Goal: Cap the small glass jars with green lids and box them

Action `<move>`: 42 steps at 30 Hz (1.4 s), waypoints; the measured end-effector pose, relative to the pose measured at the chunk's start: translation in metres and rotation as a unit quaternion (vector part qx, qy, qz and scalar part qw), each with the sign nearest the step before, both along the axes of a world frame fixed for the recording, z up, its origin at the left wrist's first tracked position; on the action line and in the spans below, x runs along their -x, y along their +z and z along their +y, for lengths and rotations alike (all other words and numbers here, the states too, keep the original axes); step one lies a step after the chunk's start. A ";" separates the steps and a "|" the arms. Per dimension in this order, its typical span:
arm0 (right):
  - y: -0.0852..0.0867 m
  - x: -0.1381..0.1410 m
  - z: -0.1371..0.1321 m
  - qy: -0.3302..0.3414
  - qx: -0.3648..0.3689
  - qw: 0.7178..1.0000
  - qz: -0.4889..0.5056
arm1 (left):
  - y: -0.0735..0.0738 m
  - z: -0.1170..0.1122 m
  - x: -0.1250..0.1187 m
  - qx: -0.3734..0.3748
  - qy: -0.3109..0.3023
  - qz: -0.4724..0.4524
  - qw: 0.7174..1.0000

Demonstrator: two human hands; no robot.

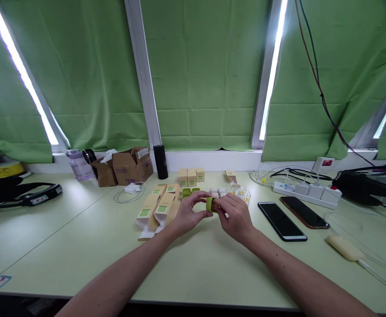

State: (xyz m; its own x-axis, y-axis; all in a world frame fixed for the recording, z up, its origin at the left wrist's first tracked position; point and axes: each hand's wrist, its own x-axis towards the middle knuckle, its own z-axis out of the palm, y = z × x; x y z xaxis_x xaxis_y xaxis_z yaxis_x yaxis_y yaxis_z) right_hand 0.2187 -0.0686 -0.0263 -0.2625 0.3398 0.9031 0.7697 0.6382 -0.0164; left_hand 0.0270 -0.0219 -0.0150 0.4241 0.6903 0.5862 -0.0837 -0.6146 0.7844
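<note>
A green ring-shaped piece point(209, 204) is held above the table between my two hands; its exact kind cannot be made out. My left hand point(189, 215) curves around its left side, with thumb and fingers closed on it. From the right, my right hand point(235, 215) pinches it, and its fingers hide part of that side. Just behind my hands lie several green pieces point(186, 193), small white pieces point(214, 193) and clear containers point(244, 193) with yellow parts. Left of my left hand are several tan cartons point(161, 210) with green labels and open flaps.
Three small closed boxes point(192, 177) stand farther back, near a black cylinder point(160, 162) and brown cardboard boxes point(133, 166). To the right lie two phones point(281, 221), a power strip point(306, 193), a cream-coloured cabled device point(344, 248) and loose cables.
</note>
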 end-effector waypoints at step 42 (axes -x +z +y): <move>-0.013 0.002 0.001 0.096 0.102 0.984 0.112 | -0.002 0.004 0.004 -0.057 0.113 0.115 0.985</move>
